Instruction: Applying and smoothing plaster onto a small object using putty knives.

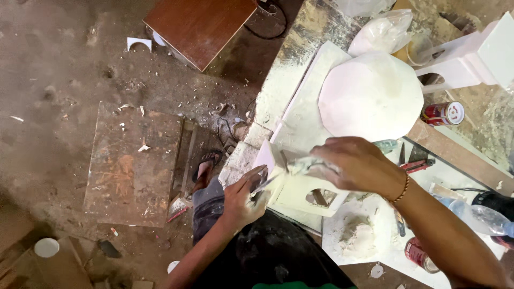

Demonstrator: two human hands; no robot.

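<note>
My left hand [243,195] grips the near side of a small white wooden piece [300,194] with an arched cut-out, which rests at the edge of the dusty workbench [278,69]. A thin blade [266,183], seemingly a putty knife, lies against the piece at my left fingers. My right hand [356,163] comes over the top of the piece, fingers curled on a blurred tool or rag at its upper edge. A lump of white putty [357,235] sits on a white board just to the right of the piece.
A large white polygonal panel [370,95] lies further back on the bench. A red can [443,113] and white furniture parts [471,56] stand at right. A plastic bottle [479,217] and another can [418,254] lie near my right forearm. Boards lie on the dirt floor at left.
</note>
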